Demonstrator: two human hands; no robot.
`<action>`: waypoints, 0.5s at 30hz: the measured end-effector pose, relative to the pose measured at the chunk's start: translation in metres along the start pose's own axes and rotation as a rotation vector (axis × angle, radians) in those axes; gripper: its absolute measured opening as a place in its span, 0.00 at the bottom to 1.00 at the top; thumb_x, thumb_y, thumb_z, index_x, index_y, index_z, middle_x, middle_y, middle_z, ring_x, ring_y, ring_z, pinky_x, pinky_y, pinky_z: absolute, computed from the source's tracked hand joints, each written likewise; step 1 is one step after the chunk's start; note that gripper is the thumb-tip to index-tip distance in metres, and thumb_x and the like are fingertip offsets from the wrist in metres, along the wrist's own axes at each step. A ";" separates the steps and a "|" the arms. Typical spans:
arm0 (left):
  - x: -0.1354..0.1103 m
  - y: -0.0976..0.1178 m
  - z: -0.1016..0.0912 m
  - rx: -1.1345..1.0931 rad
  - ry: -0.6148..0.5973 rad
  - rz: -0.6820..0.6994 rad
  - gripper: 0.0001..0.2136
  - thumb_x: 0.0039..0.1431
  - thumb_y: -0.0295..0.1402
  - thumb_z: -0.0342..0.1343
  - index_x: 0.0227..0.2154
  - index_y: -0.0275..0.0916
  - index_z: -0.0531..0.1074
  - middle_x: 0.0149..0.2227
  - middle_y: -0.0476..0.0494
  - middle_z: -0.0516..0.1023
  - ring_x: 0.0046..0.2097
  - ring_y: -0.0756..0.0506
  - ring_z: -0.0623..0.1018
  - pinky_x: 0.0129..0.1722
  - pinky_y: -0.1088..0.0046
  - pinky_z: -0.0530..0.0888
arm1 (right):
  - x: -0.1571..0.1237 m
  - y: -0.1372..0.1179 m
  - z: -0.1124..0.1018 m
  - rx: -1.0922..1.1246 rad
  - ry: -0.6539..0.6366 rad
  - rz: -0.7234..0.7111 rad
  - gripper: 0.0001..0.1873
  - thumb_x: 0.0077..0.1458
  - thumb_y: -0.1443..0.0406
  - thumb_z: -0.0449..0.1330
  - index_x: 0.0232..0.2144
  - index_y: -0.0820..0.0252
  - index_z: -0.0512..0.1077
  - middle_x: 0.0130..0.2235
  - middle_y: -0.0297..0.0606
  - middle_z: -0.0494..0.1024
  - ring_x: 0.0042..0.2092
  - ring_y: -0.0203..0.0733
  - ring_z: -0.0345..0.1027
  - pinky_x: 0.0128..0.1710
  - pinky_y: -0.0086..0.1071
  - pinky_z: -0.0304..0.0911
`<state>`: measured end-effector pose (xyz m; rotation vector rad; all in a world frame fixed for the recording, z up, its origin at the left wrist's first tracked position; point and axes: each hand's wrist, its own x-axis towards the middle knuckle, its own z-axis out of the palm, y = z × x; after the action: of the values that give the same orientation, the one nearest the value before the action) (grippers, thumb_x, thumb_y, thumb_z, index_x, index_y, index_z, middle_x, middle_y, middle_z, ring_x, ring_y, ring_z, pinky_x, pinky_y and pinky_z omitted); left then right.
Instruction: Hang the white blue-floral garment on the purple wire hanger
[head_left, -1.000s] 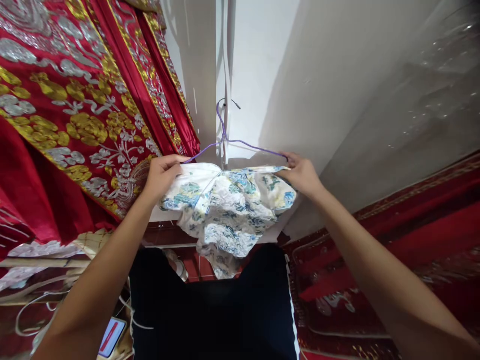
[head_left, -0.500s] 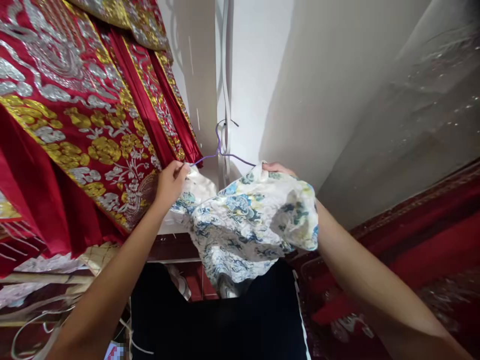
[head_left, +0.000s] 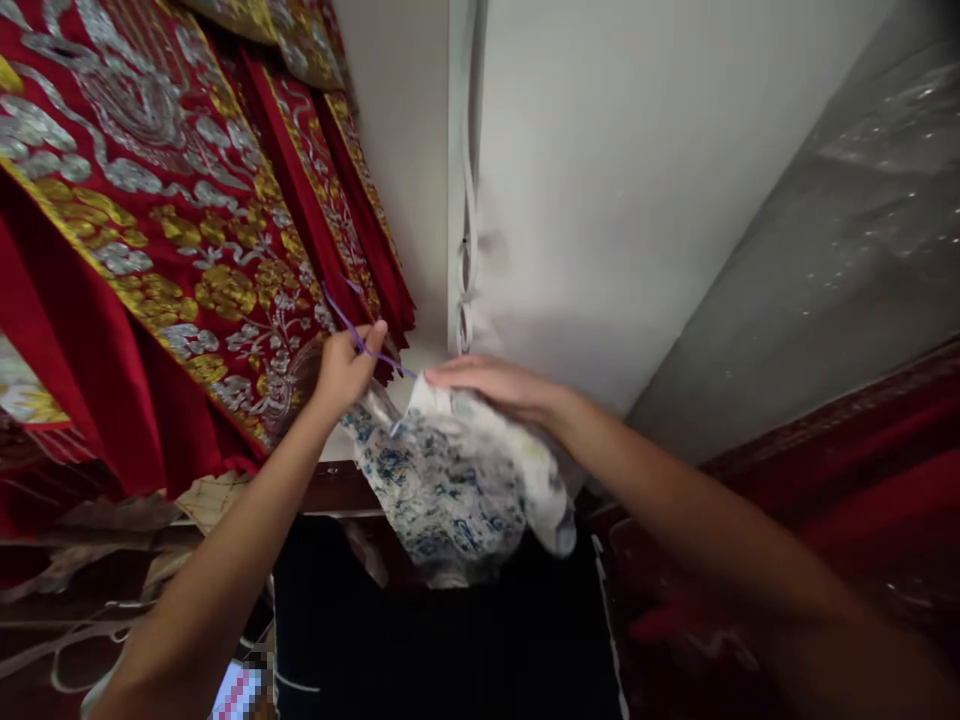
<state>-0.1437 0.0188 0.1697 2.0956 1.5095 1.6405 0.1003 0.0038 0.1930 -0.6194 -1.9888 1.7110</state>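
A white garment with blue and yellow flowers (head_left: 450, 480) hangs bunched in front of me, blurred by motion. My left hand (head_left: 341, 370) is closed on the thin purple wire hanger (head_left: 352, 335), which now sits off the wall and tilts up to the left. My right hand (head_left: 499, 385) lies over the top of the garment with its fingers stretched out and pressed on the cloth. Most of the hanger is hidden by the cloth and my hands.
Red hangings with gold and silver embroidery (head_left: 150, 220) fill the left side. A white wall with a vertical cable strip (head_left: 466, 220) stands behind the garment. Dark cloth (head_left: 435, 640) lies below, and red patterned fabric (head_left: 825, 500) at the right.
The hanger has come off its wall hook and moved left and down in my left hand. My right hand swept left over the garment, which has gathered into a tighter bunch.
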 end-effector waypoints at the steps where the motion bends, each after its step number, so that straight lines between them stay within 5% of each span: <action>1: -0.009 0.001 0.001 -0.046 0.000 0.015 0.24 0.65 0.51 0.47 0.19 0.39 0.64 0.19 0.51 0.61 0.24 0.50 0.63 0.25 0.73 0.59 | 0.001 0.002 0.007 -0.096 -0.010 -0.030 0.18 0.56 0.51 0.62 0.30 0.60 0.76 0.28 0.37 0.77 0.32 0.40 0.71 0.35 0.34 0.69; 5: -0.036 0.017 0.007 -0.271 0.073 -0.036 0.31 0.67 0.57 0.34 0.23 0.39 0.69 0.23 0.46 0.67 0.27 0.48 0.70 0.29 0.71 0.67 | -0.008 0.012 0.018 -0.696 0.269 -0.347 0.15 0.60 0.58 0.59 0.47 0.54 0.75 0.45 0.40 0.79 0.47 0.45 0.72 0.52 0.42 0.66; 9: -0.038 0.056 0.016 -0.529 0.084 -0.216 0.34 0.66 0.56 0.21 0.19 0.41 0.63 0.19 0.46 0.63 0.26 0.47 0.71 0.31 0.68 0.72 | -0.011 0.039 0.022 -1.115 0.339 -0.519 0.50 0.52 0.58 0.66 0.70 0.54 0.45 0.68 0.48 0.57 0.68 0.56 0.50 0.66 0.53 0.49; 12: -0.037 0.088 0.020 -0.702 -0.024 -0.316 0.31 0.67 0.55 0.24 0.21 0.42 0.61 0.20 0.45 0.66 0.31 0.45 0.76 0.36 0.65 0.75 | -0.009 0.066 0.028 -1.280 0.414 -0.576 0.61 0.50 0.54 0.66 0.71 0.55 0.30 0.69 0.52 0.50 0.70 0.64 0.40 0.67 0.64 0.38; 15: -0.043 0.097 0.021 -0.796 -0.179 -0.327 0.24 0.66 0.54 0.39 0.31 0.41 0.69 0.33 0.42 0.77 0.41 0.43 0.79 0.44 0.62 0.76 | -0.018 0.084 0.025 -1.272 0.532 -0.589 0.58 0.50 0.52 0.64 0.71 0.51 0.32 0.63 0.51 0.62 0.63 0.64 0.56 0.61 0.60 0.53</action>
<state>-0.0635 -0.0520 0.1880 1.4281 0.8597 1.5208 0.1039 -0.0159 0.1056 -0.6380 -2.2834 -0.1957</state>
